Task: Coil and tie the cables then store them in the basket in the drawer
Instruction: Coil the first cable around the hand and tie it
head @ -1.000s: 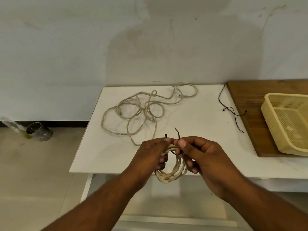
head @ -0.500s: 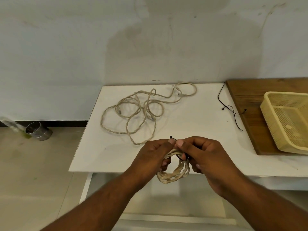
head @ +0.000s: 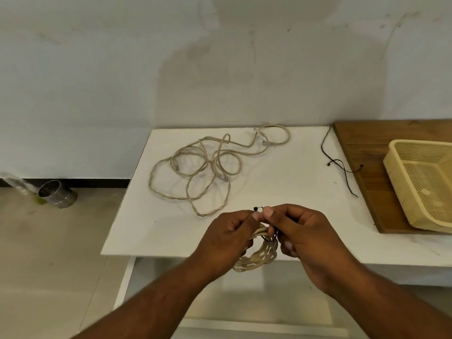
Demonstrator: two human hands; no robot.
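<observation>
- The left hand [head: 230, 237] and the right hand [head: 297, 232] meet in the lower middle of the frame, fingers pinched shut on a thin black tie [head: 256, 208].
- The coiled cable [head: 260, 256] hangs just under both hands.
- The basket [head: 401, 167] sits far right, nearer the right hand.

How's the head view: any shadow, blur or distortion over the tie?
Head view: a soft shadow on the wall only; the tie and coil are evenly lit and sharp; wide-angle bowing bends the table edges; no glare.
</observation>
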